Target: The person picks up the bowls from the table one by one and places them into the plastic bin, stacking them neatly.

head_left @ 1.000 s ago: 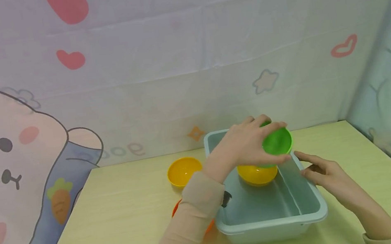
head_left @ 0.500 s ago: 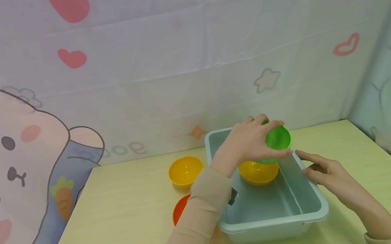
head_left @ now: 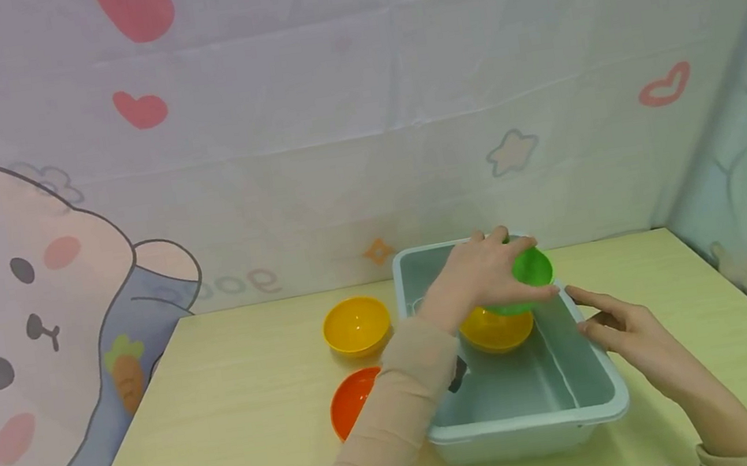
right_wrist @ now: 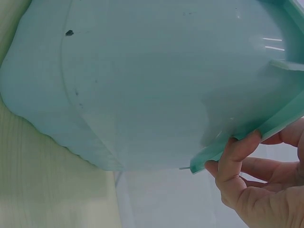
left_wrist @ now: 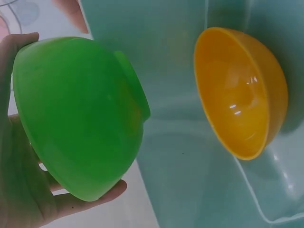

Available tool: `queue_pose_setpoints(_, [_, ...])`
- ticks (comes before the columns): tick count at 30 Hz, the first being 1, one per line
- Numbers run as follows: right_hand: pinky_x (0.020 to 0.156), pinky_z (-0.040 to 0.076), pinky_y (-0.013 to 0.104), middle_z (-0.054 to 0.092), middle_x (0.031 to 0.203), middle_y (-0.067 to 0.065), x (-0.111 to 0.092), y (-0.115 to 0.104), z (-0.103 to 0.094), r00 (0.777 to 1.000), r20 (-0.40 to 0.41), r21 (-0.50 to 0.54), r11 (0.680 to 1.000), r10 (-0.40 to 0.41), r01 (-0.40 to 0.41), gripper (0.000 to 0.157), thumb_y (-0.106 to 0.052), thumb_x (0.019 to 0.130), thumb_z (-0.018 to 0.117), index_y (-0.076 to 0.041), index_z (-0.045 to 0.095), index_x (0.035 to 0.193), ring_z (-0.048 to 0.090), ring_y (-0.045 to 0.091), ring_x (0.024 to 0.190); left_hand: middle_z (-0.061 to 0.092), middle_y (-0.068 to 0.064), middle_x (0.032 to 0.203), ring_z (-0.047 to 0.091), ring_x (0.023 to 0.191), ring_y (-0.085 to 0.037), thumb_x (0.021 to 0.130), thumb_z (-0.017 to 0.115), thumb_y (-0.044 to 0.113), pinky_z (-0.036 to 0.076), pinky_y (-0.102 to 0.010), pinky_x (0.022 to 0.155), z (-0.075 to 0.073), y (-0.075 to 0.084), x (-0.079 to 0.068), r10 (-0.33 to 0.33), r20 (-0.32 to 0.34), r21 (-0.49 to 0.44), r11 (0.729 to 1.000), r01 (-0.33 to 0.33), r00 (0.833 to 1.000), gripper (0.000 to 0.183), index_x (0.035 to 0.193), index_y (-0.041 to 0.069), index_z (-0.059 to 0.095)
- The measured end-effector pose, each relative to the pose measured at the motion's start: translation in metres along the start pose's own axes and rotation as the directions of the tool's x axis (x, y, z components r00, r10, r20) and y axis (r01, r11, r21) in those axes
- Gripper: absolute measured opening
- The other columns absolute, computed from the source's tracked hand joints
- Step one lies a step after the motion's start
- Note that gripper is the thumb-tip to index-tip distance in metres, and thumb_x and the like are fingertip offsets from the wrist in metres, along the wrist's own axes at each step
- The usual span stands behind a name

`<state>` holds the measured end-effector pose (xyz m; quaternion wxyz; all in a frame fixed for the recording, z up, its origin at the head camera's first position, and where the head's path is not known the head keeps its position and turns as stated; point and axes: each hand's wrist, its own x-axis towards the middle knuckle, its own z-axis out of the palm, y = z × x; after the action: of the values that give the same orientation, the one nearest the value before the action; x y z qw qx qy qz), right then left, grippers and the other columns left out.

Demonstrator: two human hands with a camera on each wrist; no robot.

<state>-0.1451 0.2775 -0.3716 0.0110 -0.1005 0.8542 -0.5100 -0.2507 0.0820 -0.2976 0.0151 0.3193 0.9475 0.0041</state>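
My left hand grips a green bowl by its rim, with the thumb on one side and the fingers on the other. The green bowl is above the pale blue-green plastic basin, near its right wall. Below it, on the basin floor, a yellow bowl sits upright; in the left wrist view that yellow bowl is apart from the green one. My right hand holds the basin's right rim, its fingers curled at the edge in the right wrist view.
To the left of the basin, another yellow bowl stands on the pale wooden table. Nearer to me is an orange-red bowl, partly hidden by my left sleeve. A printed cloth hangs behind the table.
My left hand, with the green bowl, has shifted slightly; its forearm has moved right, showing more of the orange-red bowl. My right hand stays on the basin rim.
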Motion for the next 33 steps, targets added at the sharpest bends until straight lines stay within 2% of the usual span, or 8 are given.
queue_pose_setpoints(4, [0.073, 0.048, 0.024, 0.059, 0.115, -0.005, 0.001, -0.001, 0.001, 1.0, 0.002, 0.011, 1.0, 0.001, -0.001, 0.056, -0.024, 0.101, 0.049, -0.006, 0.031, 0.15, 0.056, 0.004, 0.086, 0.032, 0.0, 0.154, 0.043, 0.135, -0.028, 0.082, 0.046, 0.077, 0.044, -0.039, 0.104, 0.003, -0.002, 0.002, -0.021, 0.008, -0.02, 1.0, 0.022, 1.0, 0.078, 0.148, 0.039, 0.032])
queue_pose_setpoints(11, [0.071, 0.048, 0.024, 0.063, 0.105, 0.008, 0.003, -0.002, 0.001, 1.0, 0.017, 0.019, 1.0, 0.003, -0.004, 0.057, -0.023, 0.101, 0.049, -0.004, 0.029, 0.15, 0.056, 0.005, 0.084, 0.034, -0.002, 0.154, 0.043, 0.135, -0.03, 0.082, 0.047, 0.076, 0.043, -0.041, 0.106, 0.015, -0.009, 0.007, -0.042, 0.012, -0.046, 0.998, 0.043, 0.999, 0.077, 0.147, 0.037, 0.034])
queue_pose_setpoints(18, [0.073, 0.049, 0.024, 0.064, 0.104, 0.011, 0.001, -0.002, 0.001, 1.0, 0.014, 0.005, 1.0, 0.025, -0.025, 0.058, -0.024, 0.101, 0.049, -0.005, 0.029, 0.151, 0.057, 0.004, 0.086, 0.03, -0.002, 0.157, 0.038, 0.139, -0.031, 0.082, 0.048, 0.075, 0.037, -0.044, 0.111, 0.025, -0.011, 0.016, -0.05, 0.047, -0.094, 0.994, 0.054, 0.998, 0.077, 0.147, 0.037, 0.033])
queue_pose_setpoints(26, [0.074, 0.05, 0.024, 0.064, 0.103, 0.011, 0.002, -0.001, -0.001, 1.0, 0.013, 0.01, 1.0, 0.016, -0.016, 0.057, -0.024, 0.101, 0.049, -0.005, 0.028, 0.151, 0.059, 0.004, 0.087, 0.03, 0.001, 0.157, 0.038, 0.14, -0.028, 0.081, 0.048, 0.076, 0.038, -0.042, 0.111, 0.035, -0.009, 0.024, -0.069, 0.081, -0.086, 0.993, 0.076, 0.994, 0.079, 0.148, 0.037, 0.033])
queue_pose_setpoints(33, [0.073, 0.05, 0.024, 0.064, 0.103, 0.011, 0.002, 0.0, -0.001, 1.0, 0.016, 0.008, 1.0, 0.017, -0.017, 0.058, -0.024, 0.101, 0.049, -0.004, 0.028, 0.151, 0.06, 0.003, 0.087, 0.029, 0.002, 0.158, 0.036, 0.142, -0.028, 0.081, 0.05, 0.075, 0.037, -0.042, 0.112, 0.044, -0.011, 0.025, -0.099, 0.121, -0.086, 0.99, 0.11, 0.988, 0.079, 0.148, 0.037, 0.034])
